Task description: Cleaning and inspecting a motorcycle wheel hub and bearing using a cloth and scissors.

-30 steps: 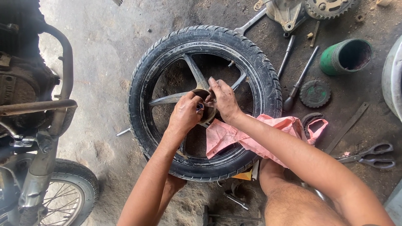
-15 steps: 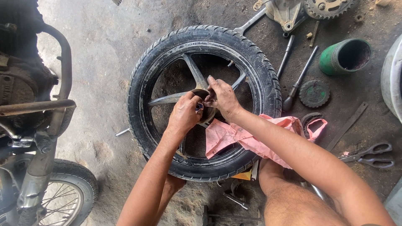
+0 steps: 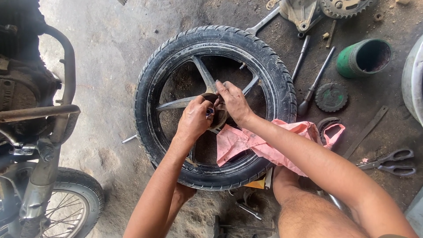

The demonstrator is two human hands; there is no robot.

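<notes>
Our left hand (image 3: 194, 120) and right hand (image 3: 233, 102) meet over the hub (image 3: 217, 115) of the wheel (image 3: 214, 105), hiding most of it. The left fingers pinch a small bluish part (image 3: 209, 112), too covered to identify; whether the right hand grips anything we cannot tell. The wheel lies flat on the floor at centre, its axle axis pointing up toward us. A pink cloth (image 3: 264, 143) drapes its near-right rim; a motorcycle (image 3: 35, 132) is cut off at left.

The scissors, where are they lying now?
In the head view, the scissors lie on the floor at the far right, beside the flat metal bar.
</notes>
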